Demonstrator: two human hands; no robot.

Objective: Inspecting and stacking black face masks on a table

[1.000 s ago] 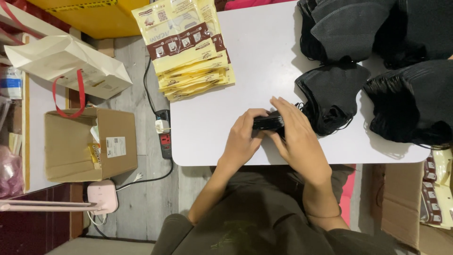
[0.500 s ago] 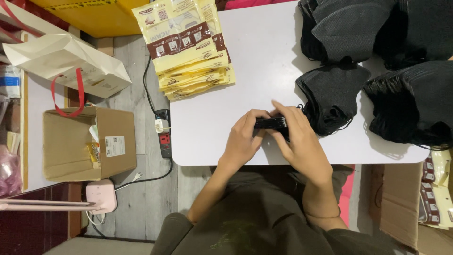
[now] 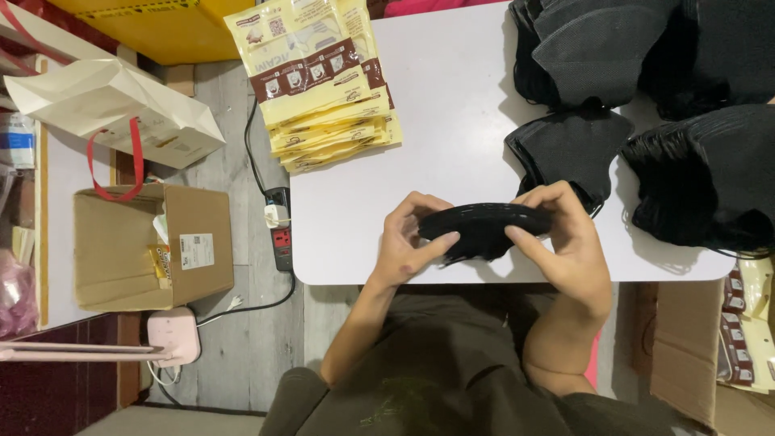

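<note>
Both hands grip one flat stack of black face masks (image 3: 484, 228), held edge-up just above the near edge of the white table (image 3: 452, 121). The left hand (image 3: 404, 242) curls around the stack's left end, thumb pressed along the lower side and fingers wrapped over the top. The right hand (image 3: 565, 242) clamps the right end the same way, its thumb pointing inward under the stack and its fingers bent over the upper edge. Neither hand is spread; both are closed firmly on the masks.

Just beyond the right hand lies a loose black mask pile (image 3: 569, 149), and larger black heaps (image 3: 702, 186) crowd the table's far right corner, partly cut off by the frame. A fan of yellow packets with brown bands (image 3: 323, 89) rests at the table's left side, overhanging its edge.

On the floor to the left sit an open cardboard box (image 3: 149, 246), a white paper bag with red handles (image 3: 113, 109) and a power strip (image 3: 280, 230). How many masks the held stack contains is hard to make out, since the fingers cover both ends.
</note>
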